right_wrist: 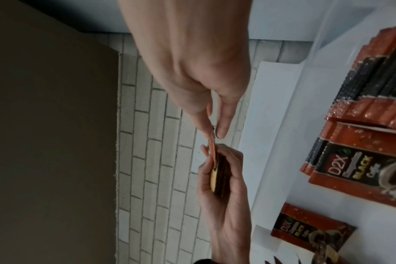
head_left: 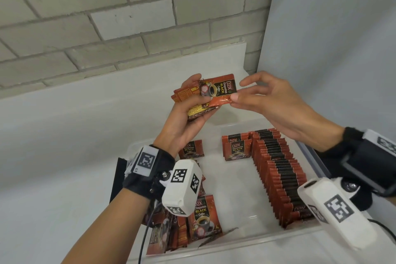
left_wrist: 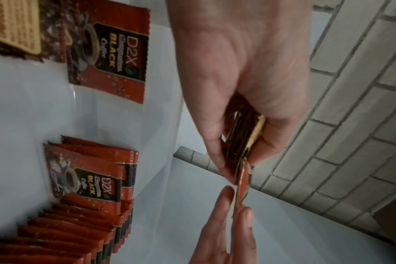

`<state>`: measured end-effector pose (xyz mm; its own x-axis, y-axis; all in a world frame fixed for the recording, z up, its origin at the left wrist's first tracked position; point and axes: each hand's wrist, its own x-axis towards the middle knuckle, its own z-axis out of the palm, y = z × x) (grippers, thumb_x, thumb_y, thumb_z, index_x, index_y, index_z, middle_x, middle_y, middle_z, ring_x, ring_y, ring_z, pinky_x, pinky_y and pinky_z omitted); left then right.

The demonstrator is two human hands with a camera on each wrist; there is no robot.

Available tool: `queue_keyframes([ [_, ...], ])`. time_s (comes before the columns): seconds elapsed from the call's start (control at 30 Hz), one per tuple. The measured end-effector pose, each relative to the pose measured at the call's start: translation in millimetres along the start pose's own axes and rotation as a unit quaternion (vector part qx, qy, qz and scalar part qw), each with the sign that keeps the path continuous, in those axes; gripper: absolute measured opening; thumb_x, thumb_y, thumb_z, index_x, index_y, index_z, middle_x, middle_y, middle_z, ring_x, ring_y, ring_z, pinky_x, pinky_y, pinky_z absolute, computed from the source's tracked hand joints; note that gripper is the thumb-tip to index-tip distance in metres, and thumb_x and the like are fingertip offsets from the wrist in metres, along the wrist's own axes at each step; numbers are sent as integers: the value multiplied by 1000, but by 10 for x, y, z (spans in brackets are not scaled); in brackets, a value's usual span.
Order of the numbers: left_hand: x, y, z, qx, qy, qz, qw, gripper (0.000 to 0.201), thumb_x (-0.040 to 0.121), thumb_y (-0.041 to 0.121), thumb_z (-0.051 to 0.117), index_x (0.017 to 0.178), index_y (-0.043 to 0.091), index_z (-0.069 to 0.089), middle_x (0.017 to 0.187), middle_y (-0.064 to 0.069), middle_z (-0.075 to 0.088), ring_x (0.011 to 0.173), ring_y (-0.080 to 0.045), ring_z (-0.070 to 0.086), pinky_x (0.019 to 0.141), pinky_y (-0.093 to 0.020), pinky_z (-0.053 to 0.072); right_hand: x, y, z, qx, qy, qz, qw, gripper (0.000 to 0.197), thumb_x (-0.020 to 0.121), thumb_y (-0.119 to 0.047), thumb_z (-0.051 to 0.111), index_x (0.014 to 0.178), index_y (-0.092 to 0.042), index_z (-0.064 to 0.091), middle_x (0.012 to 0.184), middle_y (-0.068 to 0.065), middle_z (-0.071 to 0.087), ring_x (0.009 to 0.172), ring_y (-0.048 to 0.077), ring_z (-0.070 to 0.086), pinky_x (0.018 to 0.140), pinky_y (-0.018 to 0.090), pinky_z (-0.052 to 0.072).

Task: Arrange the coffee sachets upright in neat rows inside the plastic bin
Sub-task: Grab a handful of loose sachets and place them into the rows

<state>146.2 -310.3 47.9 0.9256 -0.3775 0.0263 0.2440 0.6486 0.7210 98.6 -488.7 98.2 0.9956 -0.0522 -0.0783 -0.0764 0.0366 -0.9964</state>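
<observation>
The head camera looks forward and steeply down from above at the plastic bin (head_left: 317, 156) on the white bench (head_left: 64, 156), with the brick wall (head_left: 107, 17) at 12 o'clock. Each wrist camera sits close behind its own hand, turned sideways and facing that wall. All three share both hands (head_left: 186, 113) meeting on the held sachets (head_left: 216, 90) and the upright sachet row (head_left: 278, 173).

Two hands (head_left: 184, 118), one plastic bin (head_left: 267, 237), dozens of coffee sachets (head_left: 280, 169), too many to count

Left hand (head_left: 184, 118) grips, fingers curled; right hand (head_left: 276, 103) pinches, apparently thumb-to-forefinger.
</observation>
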Motion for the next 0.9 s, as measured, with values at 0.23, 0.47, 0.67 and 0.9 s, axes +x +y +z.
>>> queue_keyframes([
  [0.23, -15, -1, 22, 36, -19, 5, 999, 54, 73, -14, 56, 112, 23, 58, 115, -10, 64, 105, -25, 65, 88, -34, 54, 33, -29, -6, 69, -47, 75, 994, 29, 80, -6, 70, 108, 2, 64, 99, 17, 73, 89, 25, 73, 72, 23, 59],
  [0.47, 18, -8, 5, -15, -7, 3, 1000, 33, 84, 0, 58, 111, 20, 59, 105, -10, 63, 102, -24, 62, 89, -38, 51, 117, -74, -115, -35, -80, 85, 992, 25, 79, -10, 72, 102, -1, 69, 93, 15, 75, 82, 22, 74, 70, 22, 59],
  [0.67, 23, 22, -9, -37, 43, 19, 998, 24, 83, 7, 59, 104, 18, 63, 87, -8, 62, 80, -18, 62, 76, -33, 55, 149, -115, -140, -302, -165, 26, 939, 11, 79, -13, 76, 90, -12, 73, 77, 5, 75, 67, 15, 72, 61, 16, 56],
  [0.9, 4, 30, 4, -39, 50, 12, 998, 21, 85, 8, 59, 103, 18, 63, 88, -11, 60, 79, -22, 61, 76, -35, 54, 122, 94, -47, -563, -210, -74, 796, 3, 81, -21, 76, 83, -21, 73, 76, -4, 71, 62, 4, 63, 57, 10, 43],
])
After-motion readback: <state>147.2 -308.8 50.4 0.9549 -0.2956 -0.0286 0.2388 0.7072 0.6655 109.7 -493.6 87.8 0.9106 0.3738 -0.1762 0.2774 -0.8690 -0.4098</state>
